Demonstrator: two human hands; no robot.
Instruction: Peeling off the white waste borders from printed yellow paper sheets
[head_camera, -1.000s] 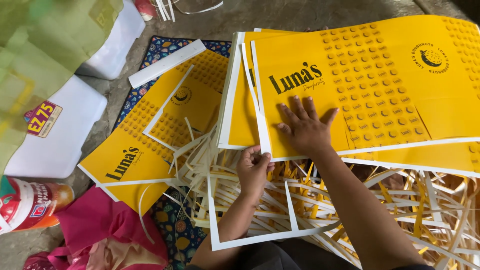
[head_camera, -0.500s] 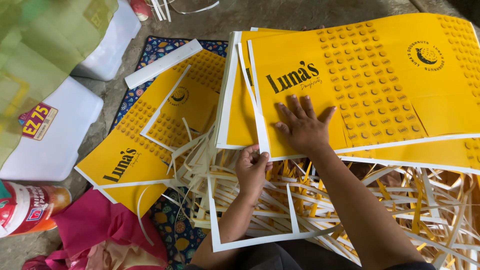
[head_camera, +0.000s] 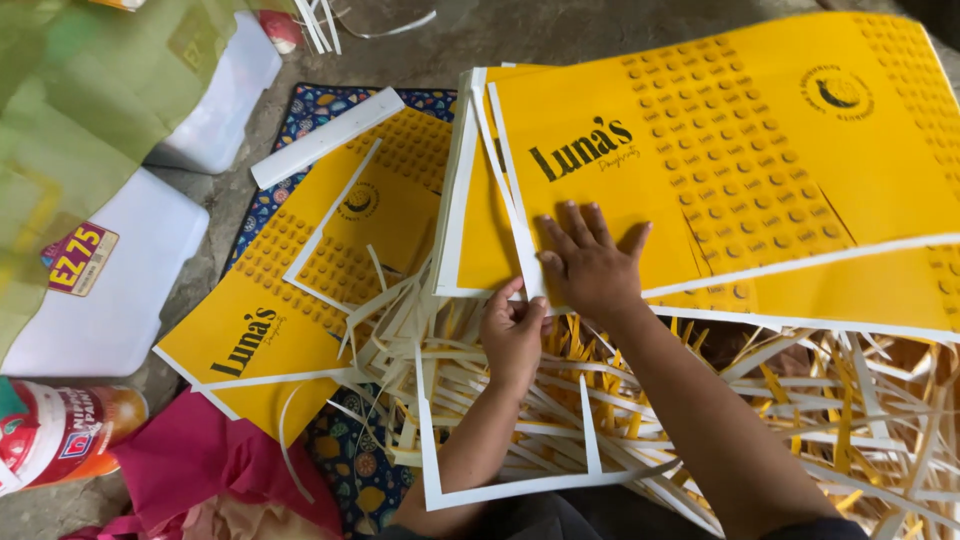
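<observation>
two bare hands, the left hand (head_camera: 512, 335) and the right hand (head_camera: 592, 268). one stack of large yellow printed card sheets (head_camera: 760, 160); its sheet count cannot be told. two yellow printed sheets (head_camera: 290, 310) lying apart at left. one white rectangular card bar (head_camera: 327, 137). one white paper frame offcut (head_camera: 500, 470). one heap of white and yellow paper trimmings (head_camera: 860, 420), too many to count. one patterned blue mat (head_camera: 300, 120). one pink cloth (head_camera: 200, 460).
</observation>
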